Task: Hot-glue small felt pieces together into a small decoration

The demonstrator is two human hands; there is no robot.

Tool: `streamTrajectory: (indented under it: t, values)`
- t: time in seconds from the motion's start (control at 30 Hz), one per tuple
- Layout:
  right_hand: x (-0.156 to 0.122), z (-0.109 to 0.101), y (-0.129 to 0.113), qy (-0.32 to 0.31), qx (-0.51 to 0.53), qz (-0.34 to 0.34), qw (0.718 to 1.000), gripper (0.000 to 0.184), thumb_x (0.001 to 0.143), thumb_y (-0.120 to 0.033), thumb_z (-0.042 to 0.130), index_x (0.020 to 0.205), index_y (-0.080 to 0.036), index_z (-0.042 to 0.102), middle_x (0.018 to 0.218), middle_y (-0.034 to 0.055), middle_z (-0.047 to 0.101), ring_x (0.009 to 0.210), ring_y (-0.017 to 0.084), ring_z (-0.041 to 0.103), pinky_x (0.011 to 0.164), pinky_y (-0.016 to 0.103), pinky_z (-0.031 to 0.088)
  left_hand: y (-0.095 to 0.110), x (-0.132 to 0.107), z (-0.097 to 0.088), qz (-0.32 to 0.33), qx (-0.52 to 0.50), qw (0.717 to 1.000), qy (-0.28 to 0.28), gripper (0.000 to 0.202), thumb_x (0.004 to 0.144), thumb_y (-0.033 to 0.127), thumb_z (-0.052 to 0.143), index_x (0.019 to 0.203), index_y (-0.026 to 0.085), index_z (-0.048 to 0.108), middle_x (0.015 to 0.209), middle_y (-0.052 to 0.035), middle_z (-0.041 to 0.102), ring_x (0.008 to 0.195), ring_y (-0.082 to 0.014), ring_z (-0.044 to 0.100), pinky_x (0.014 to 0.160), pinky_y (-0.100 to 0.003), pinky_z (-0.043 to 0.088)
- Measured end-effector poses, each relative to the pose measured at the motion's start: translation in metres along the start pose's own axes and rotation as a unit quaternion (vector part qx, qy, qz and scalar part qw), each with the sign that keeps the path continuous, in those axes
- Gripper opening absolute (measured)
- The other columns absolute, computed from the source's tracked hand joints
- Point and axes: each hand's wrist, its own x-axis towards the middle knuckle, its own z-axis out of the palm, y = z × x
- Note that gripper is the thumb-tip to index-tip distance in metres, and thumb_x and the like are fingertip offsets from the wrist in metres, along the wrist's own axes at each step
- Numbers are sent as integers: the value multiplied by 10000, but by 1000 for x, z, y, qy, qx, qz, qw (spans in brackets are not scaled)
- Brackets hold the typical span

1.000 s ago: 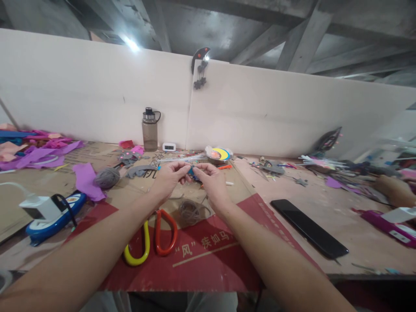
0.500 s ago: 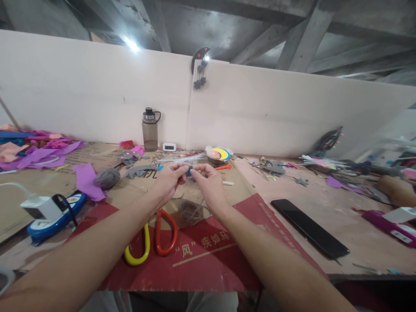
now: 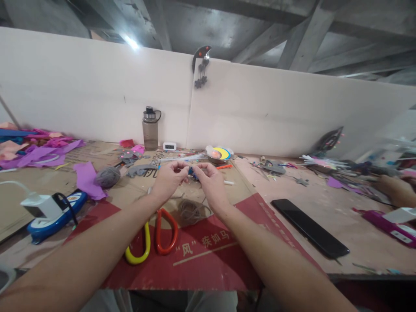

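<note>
Both hands are raised over the cardboard, close together with fingertips pinched. Between thumb and fingers, my right hand grips a small dark blue piece, too small and half covered to name. My left hand is closed just beside it; what its fingertips pinch is hidden. Below the hands lies a loose coil of grey yarn. Scissors with one red handle and one yellow handle rest nearer to me, their blades hidden by my left forearm.
A black phone lies right of the red-printed cardboard. Leftward are a blue power strip, a grey yarn ball and purple scraps. Behind stand a bottle and a metal bowl. Another person's hand is far right.
My fingertips have drawn slightly apart, the left hand shifting a little left. More of the dark blue piece shows at my right fingertips.
</note>
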Motion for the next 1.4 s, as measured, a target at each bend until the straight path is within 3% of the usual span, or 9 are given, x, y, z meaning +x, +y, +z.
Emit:
streamTrajectory:
  t: [0.13,0.3,0.87,1.1,1.4]
  values:
    - [-1,0,-3,6,-8,2,1000,309,733,-475,580,809,-176,584,536,-57,451,471,72,297,457,215,221,4,-4,0,28,55,998,21,181,729,325,600,796,158,626,529,-7,610,449,-95,502,437,-198,371]
    - [0,0,-1,16,-22,-2,1000,311,723,-480,590,795,-177,593,513,-61,426,464,73,291,450,216,218,5,-5,2,43,31,998,35,164,702,312,634,770,163,644,532,-13,620,451,-108,534,432,-204,384]
    - [0,0,2,13,-18,-20,1000,264,754,-437,561,791,-176,583,559,-29,533,490,89,405,476,217,280,6,-5,2,50,-29,998,-17,195,728,332,621,783,144,624,606,-17,621,546,-117,562,551,-238,454]
    - [-2,-2,-1,36,-48,-50,997,236,755,-421,571,762,-185,579,518,-54,461,470,86,376,459,217,274,1,-1,3,3,-130,990,-49,167,706,296,644,751,135,633,634,-24,623,572,-109,556,579,-237,431]
    - [-4,-2,-2,34,-69,-65,995,233,774,-415,544,776,-184,573,584,-13,570,518,107,479,504,226,341,5,1,3,-57,-210,973,-78,156,641,239,702,717,111,654,636,-41,626,571,-108,558,545,-223,404]
